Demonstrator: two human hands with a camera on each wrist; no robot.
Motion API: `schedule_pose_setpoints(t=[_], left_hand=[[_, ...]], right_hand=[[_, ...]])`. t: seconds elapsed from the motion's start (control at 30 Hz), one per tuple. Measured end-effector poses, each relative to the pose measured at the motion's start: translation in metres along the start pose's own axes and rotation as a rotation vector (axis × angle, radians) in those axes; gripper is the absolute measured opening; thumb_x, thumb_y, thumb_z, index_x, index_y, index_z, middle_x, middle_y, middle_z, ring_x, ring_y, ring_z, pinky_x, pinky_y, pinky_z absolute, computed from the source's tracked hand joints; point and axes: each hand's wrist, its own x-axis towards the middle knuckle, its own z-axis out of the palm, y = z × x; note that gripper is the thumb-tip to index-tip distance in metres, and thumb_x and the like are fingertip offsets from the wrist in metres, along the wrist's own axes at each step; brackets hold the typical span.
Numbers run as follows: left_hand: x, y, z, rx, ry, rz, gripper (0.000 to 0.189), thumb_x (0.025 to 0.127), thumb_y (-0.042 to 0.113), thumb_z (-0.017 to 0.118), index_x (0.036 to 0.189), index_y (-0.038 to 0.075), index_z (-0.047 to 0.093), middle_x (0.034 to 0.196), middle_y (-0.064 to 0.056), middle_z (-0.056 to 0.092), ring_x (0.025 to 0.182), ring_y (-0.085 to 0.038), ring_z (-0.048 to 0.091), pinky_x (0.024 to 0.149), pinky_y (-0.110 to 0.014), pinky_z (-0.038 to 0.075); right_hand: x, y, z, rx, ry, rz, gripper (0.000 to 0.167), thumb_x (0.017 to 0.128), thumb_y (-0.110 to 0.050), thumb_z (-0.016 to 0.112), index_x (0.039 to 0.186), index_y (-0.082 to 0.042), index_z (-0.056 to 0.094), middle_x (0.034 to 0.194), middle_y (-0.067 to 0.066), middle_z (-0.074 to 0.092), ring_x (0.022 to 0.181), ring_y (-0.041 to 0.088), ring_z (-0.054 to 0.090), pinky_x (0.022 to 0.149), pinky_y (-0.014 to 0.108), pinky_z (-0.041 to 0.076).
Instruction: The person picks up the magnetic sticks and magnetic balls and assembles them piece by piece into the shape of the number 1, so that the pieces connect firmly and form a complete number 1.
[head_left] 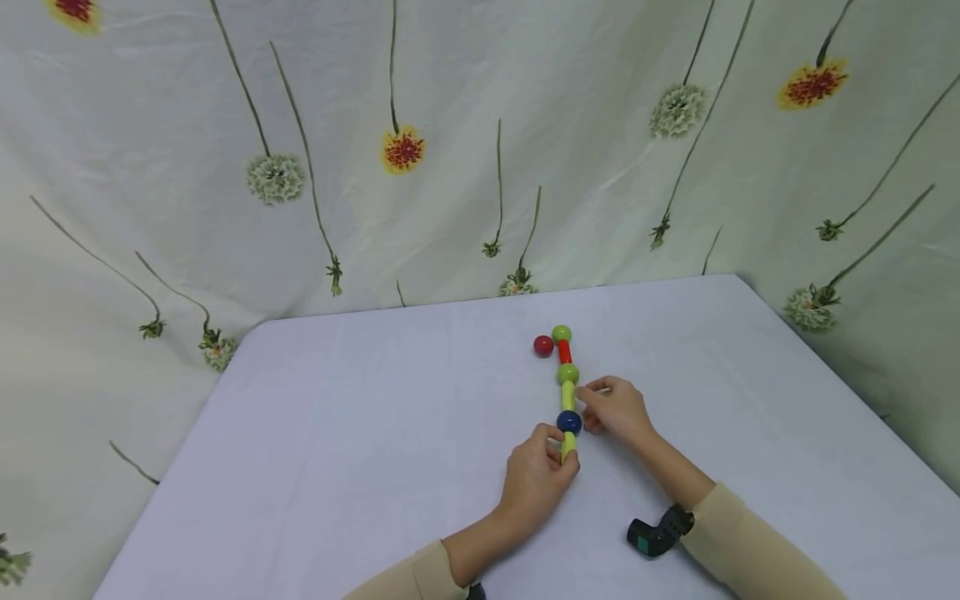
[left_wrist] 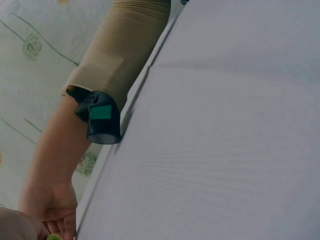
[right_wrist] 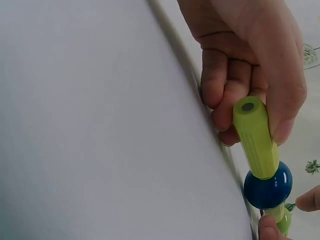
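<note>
A line of magnetic pieces lies on the table. From its far end come a green ball (head_left: 562,333), a red rod (head_left: 565,352), another green ball (head_left: 568,372), a yellow-green rod (head_left: 568,396), a blue ball (head_left: 569,422) and a nearest yellow-green rod (right_wrist: 256,140). My left hand (head_left: 534,475) pinches that nearest rod; its end, with a grey dot, faces the right wrist view. To the right of the line, my right hand (head_left: 618,410) has its fingertips beside the farther yellow-green rod and the blue ball. Those fingers are spread apart, without a visible grip.
A loose red ball (head_left: 543,346) sits left of the line's far end. White cloth covers the table (head_left: 360,467). Behind it hangs a flower-printed curtain (head_left: 450,208). A dark wrist camera (head_left: 660,532) is strapped to the right wrist.
</note>
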Motion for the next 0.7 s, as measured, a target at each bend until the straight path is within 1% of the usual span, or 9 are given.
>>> schedule_pose_setpoints(t=[0.37,0.53,0.7], left_hand=[[0.002,-0.002,0.001,0.013,0.013,0.021,0.019,0.083,0.009,0.070,0.099,0.004,0.060,0.066,0.007,0.059,0.058,0.002,0.055,0.052,-0.016,0.045],[0.002,-0.003,0.000,0.014,0.010,0.022,0.019,0.083,0.009,0.070,0.098,0.004,0.060,0.066,0.007,0.058,0.057,0.002,0.054,0.053,-0.016,0.045],[0.001,-0.003,0.000,0.017,0.011,0.032,0.020,0.083,0.010,0.071,0.098,0.004,0.059,0.066,0.007,0.058,0.057,0.001,0.055,0.053,-0.017,0.045]], right_hand=[[-0.021,-0.005,0.002,-0.002,-0.073,-0.010,0.036,0.093,-0.026,0.062,0.109,0.007,0.059,0.062,0.006,0.062,0.052,0.017,0.060,0.053,0.028,0.053],[-0.025,-0.002,0.007,0.025,-0.101,-0.012,0.037,0.091,-0.027,0.066,0.109,0.005,0.060,0.062,0.007,0.062,0.048,0.017,0.059,0.049,0.029,0.052],[-0.026,0.000,0.011,0.028,-0.104,-0.009,0.040,0.089,-0.028,0.069,0.110,0.005,0.061,0.060,0.007,0.062,0.045,0.017,0.058,0.047,0.028,0.051]])
